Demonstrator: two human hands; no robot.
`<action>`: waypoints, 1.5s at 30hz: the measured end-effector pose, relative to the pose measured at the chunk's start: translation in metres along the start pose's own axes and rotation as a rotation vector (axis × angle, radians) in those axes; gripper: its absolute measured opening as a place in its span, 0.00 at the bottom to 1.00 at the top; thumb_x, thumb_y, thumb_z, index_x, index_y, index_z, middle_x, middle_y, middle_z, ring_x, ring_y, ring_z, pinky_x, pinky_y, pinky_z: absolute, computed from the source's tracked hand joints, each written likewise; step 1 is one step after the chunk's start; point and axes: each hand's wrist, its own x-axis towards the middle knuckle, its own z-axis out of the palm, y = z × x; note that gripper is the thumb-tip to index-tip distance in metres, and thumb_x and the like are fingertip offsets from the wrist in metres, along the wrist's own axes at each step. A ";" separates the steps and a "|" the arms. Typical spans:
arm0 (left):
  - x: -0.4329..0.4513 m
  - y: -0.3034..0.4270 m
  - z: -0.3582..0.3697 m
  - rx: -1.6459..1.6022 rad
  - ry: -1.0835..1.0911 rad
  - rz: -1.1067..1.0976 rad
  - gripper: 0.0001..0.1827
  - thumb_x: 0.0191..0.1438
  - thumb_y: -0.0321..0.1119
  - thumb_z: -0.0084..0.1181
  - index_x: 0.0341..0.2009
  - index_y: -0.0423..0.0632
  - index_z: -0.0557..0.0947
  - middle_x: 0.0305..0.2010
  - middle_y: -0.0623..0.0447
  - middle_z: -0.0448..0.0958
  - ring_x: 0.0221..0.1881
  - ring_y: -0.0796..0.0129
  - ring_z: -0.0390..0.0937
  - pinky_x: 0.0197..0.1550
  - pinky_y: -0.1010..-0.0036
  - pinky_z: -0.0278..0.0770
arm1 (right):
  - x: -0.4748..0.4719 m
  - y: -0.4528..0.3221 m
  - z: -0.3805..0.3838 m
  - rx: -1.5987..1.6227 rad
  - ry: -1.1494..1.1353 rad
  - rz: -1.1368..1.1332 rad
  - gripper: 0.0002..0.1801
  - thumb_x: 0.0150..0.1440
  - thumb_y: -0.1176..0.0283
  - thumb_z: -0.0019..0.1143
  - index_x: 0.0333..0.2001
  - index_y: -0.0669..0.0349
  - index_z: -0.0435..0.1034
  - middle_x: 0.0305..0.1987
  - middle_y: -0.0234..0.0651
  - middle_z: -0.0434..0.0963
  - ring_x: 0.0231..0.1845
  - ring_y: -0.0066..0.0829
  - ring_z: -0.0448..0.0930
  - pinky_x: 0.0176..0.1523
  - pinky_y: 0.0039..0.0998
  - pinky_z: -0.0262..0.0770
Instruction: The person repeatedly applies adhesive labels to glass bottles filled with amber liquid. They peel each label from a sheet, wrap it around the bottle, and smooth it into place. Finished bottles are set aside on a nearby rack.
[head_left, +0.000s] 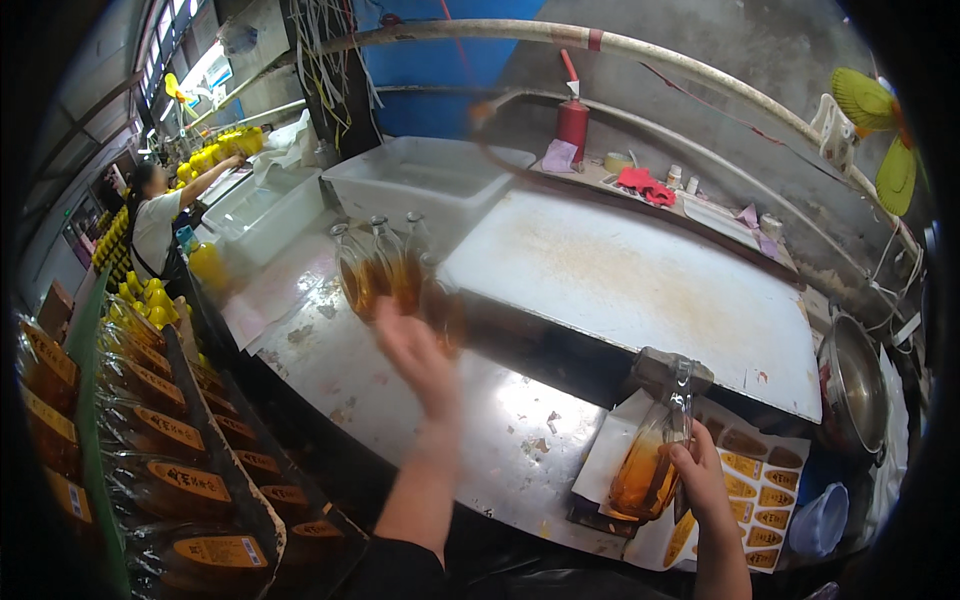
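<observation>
My right hand (701, 469) grips a clear glass bottle (646, 472) of amber liquid, tilted with its neck up. The bottle is over a small dark stand with white paper (611, 450), beside a sheet of orange oval labels (761, 499) bearing writing. My left hand (412, 349) is motion-blurred in front of several upright bottles (375, 266) of amber liquid. The nearest of these, a blurred bottle (444, 311), overlaps the hand; whether my fingers hold it cannot be told.
A worn metal table (517, 397) carries a raised white board (637, 277) and plastic tubs (427, 172). Crates of labelled bottles (172, 480) stand at my left. At the right are a metal pot (855, 390), a blue plastic cup (821, 517) and a fan (874, 127). A person (157, 210) works far left.
</observation>
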 end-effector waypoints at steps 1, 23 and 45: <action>0.038 -0.021 -0.008 0.082 0.109 -0.129 0.35 0.75 0.49 0.43 0.76 0.39 0.58 0.77 0.36 0.54 0.78 0.49 0.56 0.78 0.58 0.53 | -0.001 0.000 0.000 0.014 0.000 0.004 0.34 0.64 0.72 0.56 0.72 0.64 0.58 0.49 0.40 0.80 0.50 0.26 0.80 0.58 0.30 0.74; 0.201 -0.199 0.046 -0.294 -0.060 -0.469 0.38 0.74 0.60 0.37 0.78 0.50 0.55 0.78 0.46 0.58 0.74 0.52 0.63 0.72 0.58 0.69 | -0.003 -0.013 0.007 0.123 0.106 0.135 0.45 0.54 0.58 0.69 0.71 0.65 0.59 0.46 0.43 0.82 0.31 0.15 0.74 0.33 0.15 0.66; -0.045 0.067 0.033 -0.465 -0.698 -0.167 0.23 0.73 0.40 0.47 0.68 0.46 0.70 0.61 0.50 0.71 0.61 0.66 0.66 0.67 0.66 0.65 | -0.014 -0.005 0.000 -0.173 0.124 -0.051 0.28 0.72 0.65 0.51 0.71 0.68 0.65 0.58 0.36 0.80 0.55 0.22 0.79 0.57 0.23 0.74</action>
